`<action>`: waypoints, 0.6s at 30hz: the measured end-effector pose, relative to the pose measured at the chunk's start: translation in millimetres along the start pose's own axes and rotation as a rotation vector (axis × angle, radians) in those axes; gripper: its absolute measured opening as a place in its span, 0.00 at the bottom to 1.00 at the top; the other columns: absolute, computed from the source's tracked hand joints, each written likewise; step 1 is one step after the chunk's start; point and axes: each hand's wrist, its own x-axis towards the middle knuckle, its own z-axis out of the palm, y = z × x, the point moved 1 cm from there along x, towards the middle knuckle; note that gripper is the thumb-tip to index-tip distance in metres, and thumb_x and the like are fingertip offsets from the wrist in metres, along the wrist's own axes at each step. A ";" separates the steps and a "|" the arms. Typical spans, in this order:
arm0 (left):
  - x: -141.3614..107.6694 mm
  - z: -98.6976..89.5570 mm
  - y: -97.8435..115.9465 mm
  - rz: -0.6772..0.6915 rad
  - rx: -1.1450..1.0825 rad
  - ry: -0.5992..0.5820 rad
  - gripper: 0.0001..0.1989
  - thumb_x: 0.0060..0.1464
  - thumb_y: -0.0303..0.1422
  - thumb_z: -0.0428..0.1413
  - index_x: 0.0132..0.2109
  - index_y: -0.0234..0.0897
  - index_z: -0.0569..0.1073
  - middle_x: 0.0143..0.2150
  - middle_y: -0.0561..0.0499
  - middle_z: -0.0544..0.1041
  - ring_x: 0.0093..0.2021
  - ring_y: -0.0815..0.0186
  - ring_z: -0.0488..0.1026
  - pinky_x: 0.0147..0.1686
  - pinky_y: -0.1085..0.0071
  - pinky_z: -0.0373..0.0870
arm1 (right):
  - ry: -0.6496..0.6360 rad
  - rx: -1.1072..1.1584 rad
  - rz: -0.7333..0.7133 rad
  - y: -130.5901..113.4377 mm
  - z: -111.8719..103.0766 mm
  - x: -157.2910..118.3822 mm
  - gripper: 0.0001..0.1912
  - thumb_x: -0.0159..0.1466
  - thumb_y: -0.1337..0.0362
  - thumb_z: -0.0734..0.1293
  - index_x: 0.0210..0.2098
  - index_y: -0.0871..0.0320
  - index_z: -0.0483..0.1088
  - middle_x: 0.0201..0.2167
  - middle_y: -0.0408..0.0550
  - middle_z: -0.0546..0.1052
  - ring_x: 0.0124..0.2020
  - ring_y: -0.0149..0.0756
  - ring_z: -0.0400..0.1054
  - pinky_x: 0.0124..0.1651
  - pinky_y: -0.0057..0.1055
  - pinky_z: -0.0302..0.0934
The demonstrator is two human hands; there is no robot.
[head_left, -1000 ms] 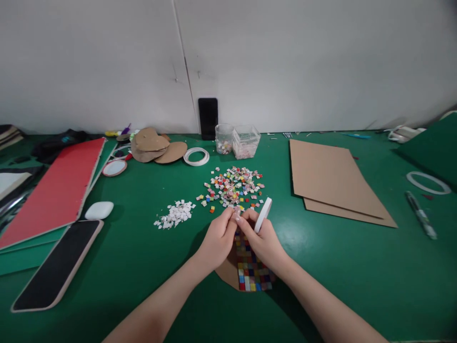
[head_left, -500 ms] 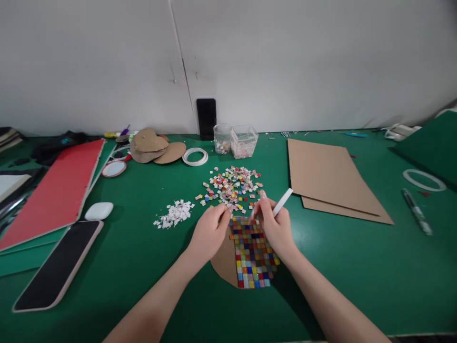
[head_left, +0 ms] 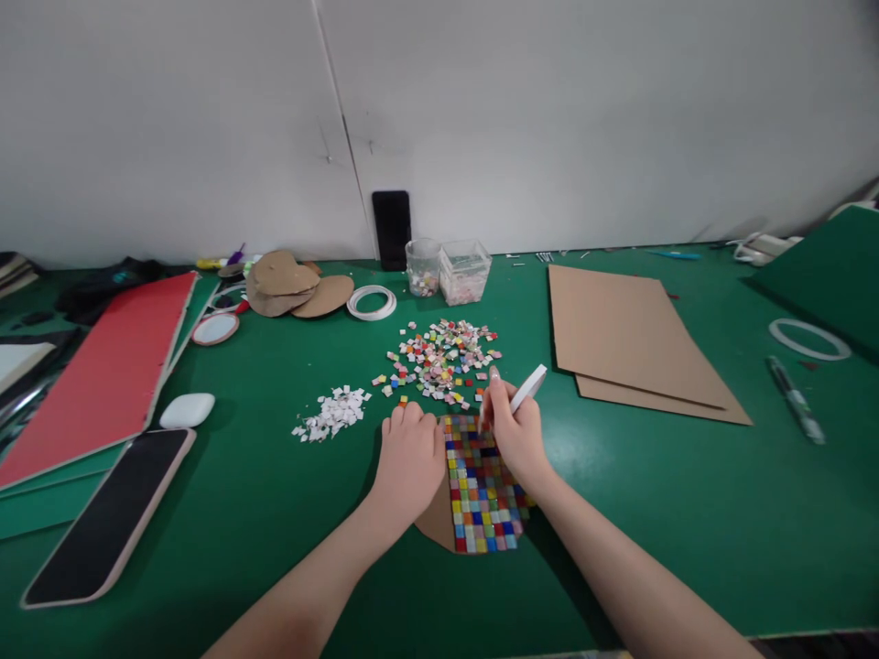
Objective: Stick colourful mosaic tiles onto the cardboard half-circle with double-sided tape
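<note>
Colourful square tiles cover the right part of a round cardboard piece, whose left part is bare brown. My left hand rests on the cardboard's left side, fingers together and curled down; its fingertips are hidden, so anything under them cannot be made out. My right hand is closed around a white pen-like tool above the upper right tiles. Just beyond the hands lies a loose pile of coloured tiles. White paper bits form a small heap on the left.
A phone, a white case and a red board lie left. Behind are cardboard discs, a tape roll and clear containers. Cardboard sheets and a pen lie right.
My left hand has turned over the cardboard's left side, its fingers now curled down instead of pinched near the top edge. My right hand has shifted slightly left with the white tool.
</note>
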 end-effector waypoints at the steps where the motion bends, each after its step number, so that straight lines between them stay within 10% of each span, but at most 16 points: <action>1: -0.4 0.2 1.2 -0.004 0.006 0.004 0.16 0.59 0.28 0.39 0.28 0.34 0.68 0.31 0.46 0.65 0.35 0.59 0.62 0.33 0.63 0.59 | 0.000 0.004 0.005 -0.1 0.0 0.2 0.24 0.65 0.51 0.56 0.17 0.56 0.57 0.13 0.39 0.61 0.16 0.27 0.56 0.21 0.27 0.51; 18: -2.4 0.8 13.6 -0.002 0.206 -0.003 0.15 0.56 0.24 0.40 0.34 0.31 0.71 0.34 0.41 0.68 0.37 0.53 0.63 0.34 0.60 0.59 | -0.025 0.033 0.019 -0.1 1.2 0.7 0.23 0.65 0.53 0.57 0.16 0.55 0.58 0.13 0.39 0.61 0.15 0.27 0.56 0.21 0.28 0.52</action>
